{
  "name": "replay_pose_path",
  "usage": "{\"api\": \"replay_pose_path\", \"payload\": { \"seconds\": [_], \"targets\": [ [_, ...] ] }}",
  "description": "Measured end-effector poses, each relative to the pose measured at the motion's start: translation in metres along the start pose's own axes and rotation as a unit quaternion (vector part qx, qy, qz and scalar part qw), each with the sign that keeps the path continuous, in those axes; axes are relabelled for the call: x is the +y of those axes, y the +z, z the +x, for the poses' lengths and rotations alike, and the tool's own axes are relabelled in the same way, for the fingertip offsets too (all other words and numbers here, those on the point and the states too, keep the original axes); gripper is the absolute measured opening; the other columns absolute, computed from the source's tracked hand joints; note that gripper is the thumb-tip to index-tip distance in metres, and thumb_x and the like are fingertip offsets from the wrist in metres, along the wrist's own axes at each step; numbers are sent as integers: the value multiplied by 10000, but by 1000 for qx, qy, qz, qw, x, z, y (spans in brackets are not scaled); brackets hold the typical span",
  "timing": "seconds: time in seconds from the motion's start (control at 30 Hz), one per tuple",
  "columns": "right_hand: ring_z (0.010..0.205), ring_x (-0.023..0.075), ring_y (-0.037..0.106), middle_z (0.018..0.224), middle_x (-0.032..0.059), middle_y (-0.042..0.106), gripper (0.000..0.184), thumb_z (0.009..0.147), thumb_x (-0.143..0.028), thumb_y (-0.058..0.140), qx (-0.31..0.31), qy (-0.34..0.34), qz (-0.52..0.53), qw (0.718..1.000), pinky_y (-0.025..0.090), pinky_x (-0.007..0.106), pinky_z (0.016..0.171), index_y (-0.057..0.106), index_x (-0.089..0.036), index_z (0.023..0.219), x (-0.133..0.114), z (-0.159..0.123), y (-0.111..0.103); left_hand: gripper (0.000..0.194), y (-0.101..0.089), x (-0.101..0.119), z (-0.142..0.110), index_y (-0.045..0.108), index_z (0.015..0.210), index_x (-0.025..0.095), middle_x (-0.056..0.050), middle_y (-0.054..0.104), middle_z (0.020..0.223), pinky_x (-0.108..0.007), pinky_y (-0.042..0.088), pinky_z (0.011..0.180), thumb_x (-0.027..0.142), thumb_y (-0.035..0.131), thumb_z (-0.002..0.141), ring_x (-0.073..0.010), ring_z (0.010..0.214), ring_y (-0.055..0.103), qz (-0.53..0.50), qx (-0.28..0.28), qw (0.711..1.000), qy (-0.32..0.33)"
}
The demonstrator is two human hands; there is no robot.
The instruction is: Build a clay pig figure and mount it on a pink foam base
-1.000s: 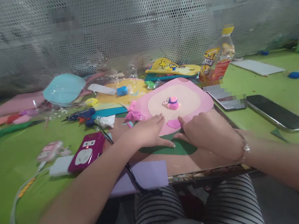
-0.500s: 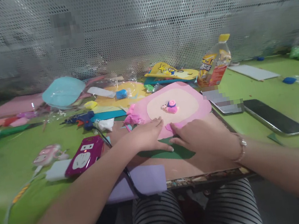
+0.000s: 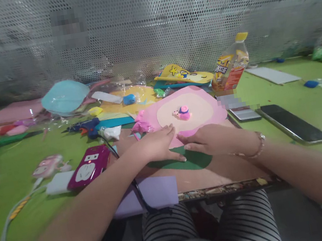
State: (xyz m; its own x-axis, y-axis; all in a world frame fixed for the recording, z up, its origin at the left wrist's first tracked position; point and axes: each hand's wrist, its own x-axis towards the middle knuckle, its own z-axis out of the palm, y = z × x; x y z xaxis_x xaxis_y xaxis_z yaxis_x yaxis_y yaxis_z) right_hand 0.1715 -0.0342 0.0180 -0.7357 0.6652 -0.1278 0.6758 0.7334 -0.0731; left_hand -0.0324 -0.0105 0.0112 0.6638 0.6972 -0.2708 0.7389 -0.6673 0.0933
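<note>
My left hand [image 3: 159,144] lies with its fingers stretched over the near edge of a pink sheet [image 3: 216,107], thumb pointing right above a dark green piece [image 3: 197,161]. From the right, my right hand [image 3: 215,138] reaches in, index finger extended onto the same near edge and thumb apart; its other fingers are partly hidden. Neither hand grips anything that I can see. On the sheet's cream rounded patch [image 3: 164,113] sits a small pink clay snail [image 3: 184,113] with a blue band, beyond my fingertips. Pink clay in a bag [image 3: 142,125] rests against the sheet's left side.
Left of my arm lie a glue gun [image 3: 88,126], a magenta power unit [image 3: 90,168] and white cables. A bottle [image 3: 232,65] stands behind right, near a dark phone [image 3: 294,123]. A purple sheet [image 3: 160,190] is at the front edge, crossed by a black cord.
My right hand has shifted slightly left along the sheet's near edge, its index finger now closer to my left fingers. My left hand stays in place.
</note>
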Motion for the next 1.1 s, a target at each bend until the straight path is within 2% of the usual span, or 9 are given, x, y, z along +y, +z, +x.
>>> {"api": "replay_pose_path", "payload": {
  "seconds": [0.3,0.4,0.47,0.53,0.63,0.7,0.87,1.1],
  "targets": [
    [827,189,620,1028,79,677,475,943,-476,275,-20,-44,91,995,398,273,681,532,-228,1256,7,3,-2,1083,-2,2,-1,126,1442,43,-185,136,1501,-379,256,1072,743,456,684,-290,1375,197,-5,-1,1000,-7],
    [822,164,607,1057,61,668,427,949,-414,307,7,-37,133,990,405,262,707,492,-254,1298,11,4,-6,1060,-4,2,-2,148,1444,67,-169,131,1505,-392,263,1069,744,451,687,-298,1374,199,-7,-10,1000,-14],
    [747,161,588,961,76,674,407,942,-343,330,40,-8,108,993,405,268,677,501,-213,1288,15,7,-4,1044,-4,2,-2,159,1444,75,-159,118,1509,-394,259,1072,745,442,694,-296,1375,195,-5,-14,1000,-12],
    [707,172,561,904,111,647,389,925,-265,341,68,-1,38,997,406,294,669,540,-156,1241,18,11,1,1055,-5,3,-3,137,1447,71,-159,100,1511,-390,254,1076,749,435,696,-291,1378,190,-1,-17,1000,-11],
    [822,209,548,1058,181,567,388,902,-201,343,112,-34,-60,991,415,373,761,553,-117,1217,21,17,13,1076,-6,4,-3,108,1450,58,-167,91,1510,-384,254,1076,753,431,695,-298,1375,194,7,-20,1000,-18],
    [939,243,524,1127,188,529,380,887,-180,355,130,-47,-85,987,413,418,817,555,-107,1202,20,18,18,1073,-7,5,-4,116,1449,56,-169,98,1509,-383,257,1074,754,430,697,-306,1373,199,9,-20,1000,-21],
    [1069,261,478,1124,146,562,321,863,-150,386,116,-75,-73,988,432,428,865,597,-109,1102,14,15,17,1056,-6,5,-4,140,1447,65,-161,112,1507,-369,245,1078,744,443,698,-299,1372,205,6,-15,1000,-23],
    [1160,256,455,1147,152,586,287,870,-143,419,99,-134,-79,983,406,459,939,646,-115,1044,9,8,13,1082,-2,2,-2,111,1450,59,-165,101,1506,-375,240,1081,760,427,689,-295,1376,191,0,-11,1000,-17]
  ]
}}
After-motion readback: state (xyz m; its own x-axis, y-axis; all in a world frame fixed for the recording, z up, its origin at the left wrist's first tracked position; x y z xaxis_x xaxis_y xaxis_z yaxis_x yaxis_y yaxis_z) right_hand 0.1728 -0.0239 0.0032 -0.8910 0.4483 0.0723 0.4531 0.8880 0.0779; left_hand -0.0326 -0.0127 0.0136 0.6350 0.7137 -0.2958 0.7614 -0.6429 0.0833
